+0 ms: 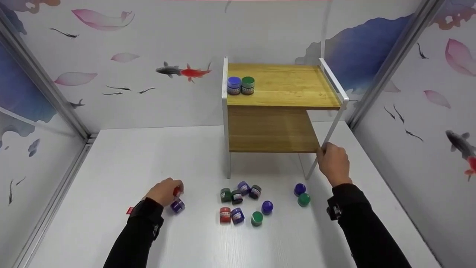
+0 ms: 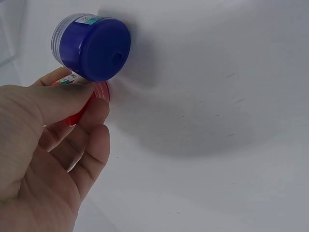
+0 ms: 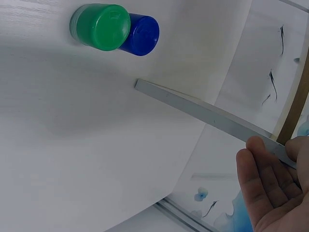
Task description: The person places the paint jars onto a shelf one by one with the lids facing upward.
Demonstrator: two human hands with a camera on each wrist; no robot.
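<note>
With thumb and fingers, my left hand (image 1: 163,191) pinches a small red paint jar (image 2: 75,117) low over the white tabletop. A blue-purple jar (image 2: 94,48) lies on its side right beside the thumb. My right hand (image 1: 334,164) grips the front right leg (image 3: 193,108) of a two-tier wooden shelf (image 1: 286,85) near its lower board. On the top board, at the left end, a blue-lidded jar (image 1: 234,85) and a green-lidded jar (image 1: 248,85) stand side by side.
Several jars lie or stand in front of the shelf, among them a red jar (image 1: 225,215), a dark green jar (image 1: 225,195) and a green jar (image 1: 257,218). Near the right leg are a blue jar (image 1: 299,189) and another green jar (image 3: 104,26). Printed walls (image 1: 148,93) enclose the table.
</note>
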